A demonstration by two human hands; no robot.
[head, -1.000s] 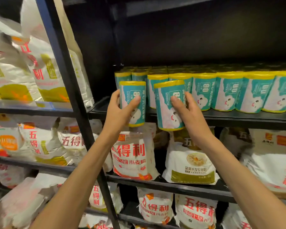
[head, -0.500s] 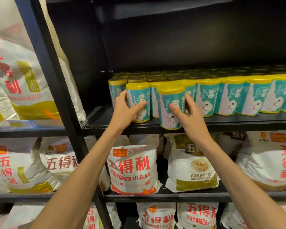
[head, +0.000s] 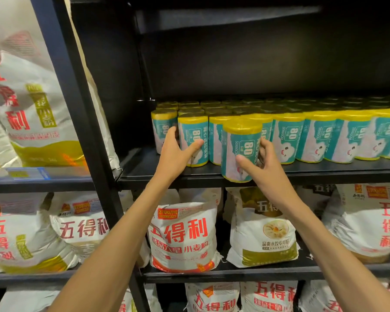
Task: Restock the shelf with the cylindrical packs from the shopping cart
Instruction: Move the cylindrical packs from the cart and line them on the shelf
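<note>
Two teal, white and yellow cylindrical packs are in my hands at the black shelf (head: 324, 171). My left hand (head: 175, 154) grips one pack (head: 195, 137), which stands upright on the shelf in the front row. My right hand (head: 260, 165) holds the other pack (head: 240, 149) at the shelf's front lip, its base overhanging the edge. Whether that base touches the shelf I cannot tell. Several rows of the same stocked packs (head: 313, 136) fill the shelf behind and to the right.
A black upright post (head: 77, 109) divides this bay from the left bay of white flour bags (head: 29, 104). More flour bags (head: 182, 237) fill the lower shelves. A bare strip of shelf lies left of the packs, against the dark side wall (head: 113, 75).
Both hands carried their packs up and forward to the shelf. The left pack now stands among the front row; the right pack came level with the shelf edge.
</note>
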